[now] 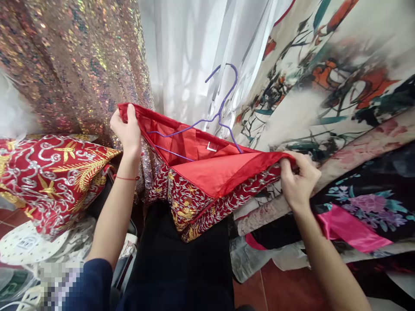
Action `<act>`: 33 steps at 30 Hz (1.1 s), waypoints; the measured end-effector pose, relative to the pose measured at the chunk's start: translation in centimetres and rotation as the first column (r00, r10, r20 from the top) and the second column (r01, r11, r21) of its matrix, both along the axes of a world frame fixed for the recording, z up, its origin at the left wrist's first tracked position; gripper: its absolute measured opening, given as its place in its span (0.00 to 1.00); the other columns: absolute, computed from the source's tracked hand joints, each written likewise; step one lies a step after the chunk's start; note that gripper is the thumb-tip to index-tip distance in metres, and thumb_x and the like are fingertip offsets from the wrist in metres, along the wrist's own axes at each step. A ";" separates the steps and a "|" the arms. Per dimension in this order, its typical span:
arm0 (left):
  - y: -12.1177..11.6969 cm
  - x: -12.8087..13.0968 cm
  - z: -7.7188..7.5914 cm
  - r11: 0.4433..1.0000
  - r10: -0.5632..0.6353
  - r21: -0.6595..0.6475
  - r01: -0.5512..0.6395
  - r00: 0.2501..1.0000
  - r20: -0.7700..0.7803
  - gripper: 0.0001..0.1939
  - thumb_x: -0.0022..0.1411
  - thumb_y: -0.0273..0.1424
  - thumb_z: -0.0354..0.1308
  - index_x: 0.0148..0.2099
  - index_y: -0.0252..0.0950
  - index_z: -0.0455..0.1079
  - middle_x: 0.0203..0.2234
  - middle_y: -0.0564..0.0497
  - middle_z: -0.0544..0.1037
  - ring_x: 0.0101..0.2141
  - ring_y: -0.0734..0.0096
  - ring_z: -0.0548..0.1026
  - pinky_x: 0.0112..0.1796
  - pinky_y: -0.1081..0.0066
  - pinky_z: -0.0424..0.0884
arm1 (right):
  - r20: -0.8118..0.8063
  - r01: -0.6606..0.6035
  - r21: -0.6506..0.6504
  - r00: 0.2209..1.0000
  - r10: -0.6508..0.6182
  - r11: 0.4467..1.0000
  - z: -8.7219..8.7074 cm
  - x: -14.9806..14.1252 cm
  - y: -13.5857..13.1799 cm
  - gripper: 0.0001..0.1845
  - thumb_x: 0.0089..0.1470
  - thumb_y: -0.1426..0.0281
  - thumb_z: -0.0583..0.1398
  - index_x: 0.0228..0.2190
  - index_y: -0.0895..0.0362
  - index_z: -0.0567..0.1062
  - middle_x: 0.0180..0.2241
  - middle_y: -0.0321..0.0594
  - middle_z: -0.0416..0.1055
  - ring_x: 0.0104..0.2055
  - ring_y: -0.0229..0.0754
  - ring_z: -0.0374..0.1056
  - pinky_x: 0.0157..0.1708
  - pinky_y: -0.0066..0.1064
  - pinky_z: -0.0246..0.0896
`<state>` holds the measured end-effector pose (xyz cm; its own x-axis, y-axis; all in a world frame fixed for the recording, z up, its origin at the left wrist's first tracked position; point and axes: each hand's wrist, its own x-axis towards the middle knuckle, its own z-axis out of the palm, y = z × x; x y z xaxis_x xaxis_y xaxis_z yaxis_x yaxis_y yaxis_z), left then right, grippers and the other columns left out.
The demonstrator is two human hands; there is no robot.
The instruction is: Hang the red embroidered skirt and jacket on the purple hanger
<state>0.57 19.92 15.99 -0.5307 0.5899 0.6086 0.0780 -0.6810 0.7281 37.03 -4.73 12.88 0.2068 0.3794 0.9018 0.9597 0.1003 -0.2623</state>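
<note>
A red garment [207, 211] with silver and gold embroidery hangs in front of me, its plain red lining [207, 172] showing where one edge is folded over. My left hand [127, 129] is closed on the upper left corner of its edge. At the opposite end, my right hand [300, 177] pinches the same edge between thumb and fingers, so the edge is drawn out between the two. A purple wire hanger [222, 110] sticks up out of the garment's opening. The hanger's lower part is partly hidden inside the lining, where a small white label [212, 147] shows.
Another red embroidered garment [55, 172] lies at the left, above a dotted white item [29, 244]. Behind hang a sequined gold cloth [81, 65], white sheer fabric [184, 56] and a printed cloth [324, 77]. Dark floral clothing [372, 198] is on the right, over red floor tiles [279, 280].
</note>
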 end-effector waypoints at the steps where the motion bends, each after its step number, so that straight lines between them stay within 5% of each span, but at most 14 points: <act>1: -1.2 0.5 0.0 1.000 0.013 0.025 -0.012 1.000 -0.006 0.14 0.66 0.40 0.58 0.31 0.37 0.65 0.26 0.54 0.67 0.31 0.72 0.70 0.40 0.69 0.71 | -0.012 -0.009 0.023 1.000 0.009 1.000 0.0 -0.7 0.2 0.13 0.64 0.63 0.56 0.37 0.54 0.79 0.32 0.45 0.76 0.35 0.49 0.68 0.39 0.42 0.60; 3: -4.0 1.9 -0.5 0.998 0.012 0.065 -0.007 0.997 -0.073 0.13 0.68 0.40 0.57 0.34 0.37 0.65 0.29 0.53 0.69 0.34 0.71 0.71 0.44 0.68 0.70 | -0.001 -0.012 0.050 1.000 0.012 0.999 -0.3 -2.0 0.9 0.13 0.64 0.63 0.55 0.36 0.54 0.78 0.32 0.45 0.75 0.36 0.50 0.67 0.40 0.43 0.60; 6: -7.2 4.2 -2.5 0.989 -0.142 -0.011 0.146 0.938 -0.316 0.14 0.67 0.43 0.58 0.38 0.38 0.64 0.32 0.52 0.70 0.37 0.70 0.72 0.46 0.68 0.70 | 0.069 0.039 0.018 0.997 -0.040 0.999 -1.7 -3.3 2.9 0.14 0.64 0.63 0.54 0.34 0.55 0.77 0.28 0.44 0.71 0.35 0.50 0.64 0.42 0.44 0.57; 12: -5.6 4.3 -5.6 0.920 -0.392 -0.181 0.348 0.836 -0.383 0.24 0.68 0.51 0.52 0.55 0.41 0.54 0.40 0.47 0.72 0.35 0.68 0.77 0.39 0.64 0.75 | 0.347 0.110 -0.020 0.933 -0.096 0.994 -4.5 -2.4 5.6 0.20 0.57 0.61 0.56 0.46 0.59 0.75 0.38 0.51 0.72 0.43 0.54 0.61 0.46 0.48 0.51; 17: -4.4 2.4 -4.7 0.890 -0.457 -0.215 0.403 0.791 -0.407 0.31 0.67 0.47 0.54 0.65 0.42 0.49 0.38 0.46 0.76 0.34 0.63 0.80 0.38 0.61 0.77 | 0.637 -0.042 -0.026 0.769 0.050 0.999 -4.4 -5.0 5.6 0.22 0.56 0.63 0.59 0.53 0.51 0.72 0.51 0.50 0.71 0.54 0.54 0.58 0.52 0.48 0.46; 23: -6.4 1.9 -3.5 0.915 -0.402 -0.227 0.333 0.771 -0.494 0.20 0.68 0.32 0.49 0.60 0.39 0.61 0.25 0.55 0.73 0.23 0.71 0.75 0.35 0.66 0.74 | 0.822 -0.320 -0.057 0.523 0.226 0.946 -2.5 -12.5 10.0 0.10 0.62 0.76 0.59 0.40 0.50 0.76 0.44 0.39 0.76 0.51 0.42 0.62 0.51 0.40 0.49; 29: -7.5 0.1 -1.9 0.965 -0.257 -0.202 0.166 0.742 -0.620 0.08 0.66 0.27 0.50 0.44 0.38 0.70 0.21 0.56 0.67 0.22 0.75 0.64 0.30 0.71 0.65 | 0.744 -0.277 -0.206 0.578 0.334 0.939 0.0 -17.2 15.0 0.11 0.67 0.76 0.53 0.41 0.54 0.75 0.42 0.44 0.76 0.44 0.43 0.64 0.43 0.40 0.54; 33: -7.2 -0.4 -1.3 0.924 -0.382 -0.271 0.270 0.673 -0.633 0.08 0.66 0.28 0.47 0.36 0.37 0.67 0.23 0.55 0.68 0.24 0.75 0.64 0.30 0.71 0.62 | 0.730 -0.301 -0.252 0.565 0.385 0.920 2.0 -18.0 16.0 0.11 0.67 0.74 0.53 0.39 0.53 0.75 0.53 0.48 0.73 0.53 0.49 0.62 0.49 0.46 0.54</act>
<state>0.19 12.76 14.69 0.2214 0.7550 0.6172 0.3705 -0.6505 0.6630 19.05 11.24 14.84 -0.6900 0.3587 0.6287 0.7137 0.4816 0.5085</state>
